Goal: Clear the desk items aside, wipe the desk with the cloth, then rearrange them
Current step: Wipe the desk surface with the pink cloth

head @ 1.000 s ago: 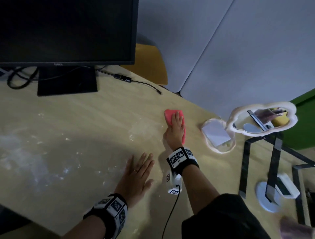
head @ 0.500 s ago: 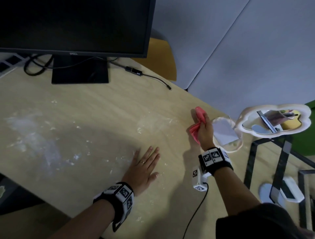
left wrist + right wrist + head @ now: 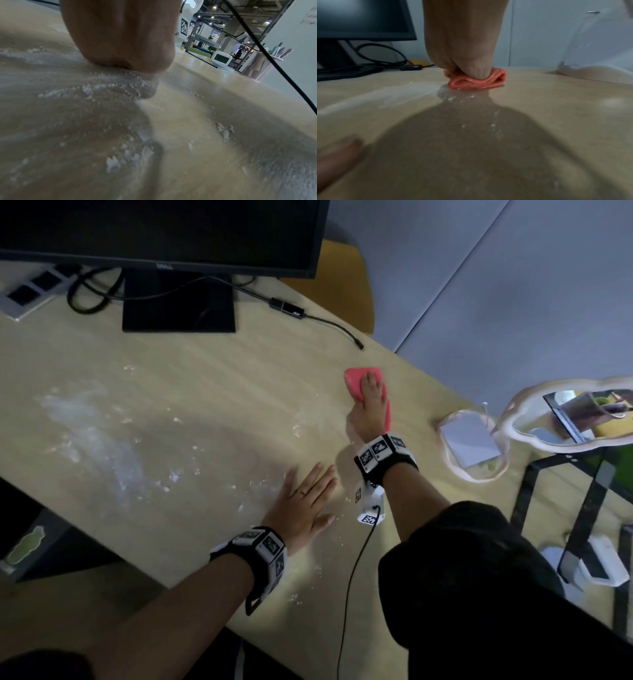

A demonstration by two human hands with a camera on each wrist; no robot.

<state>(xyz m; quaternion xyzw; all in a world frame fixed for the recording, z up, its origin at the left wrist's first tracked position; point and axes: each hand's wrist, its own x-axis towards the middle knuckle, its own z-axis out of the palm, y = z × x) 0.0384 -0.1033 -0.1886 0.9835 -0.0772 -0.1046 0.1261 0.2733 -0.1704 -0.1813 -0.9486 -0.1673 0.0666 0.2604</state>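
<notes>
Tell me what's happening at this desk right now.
A person is wiping the desk. The right hand presses a folded pink cloth flat on the far side, near the mirror. The left hand rests flat on the wood, fingers spread. White powder is smeared over the left and middle of the desk, so most wiping is not yet done.

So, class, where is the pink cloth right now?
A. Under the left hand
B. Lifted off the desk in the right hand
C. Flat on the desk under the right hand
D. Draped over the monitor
C: the right hand lies with straight fingers on the cloth, pressing it to the desk; the left hand rests flat on bare desk nearby.
</notes>
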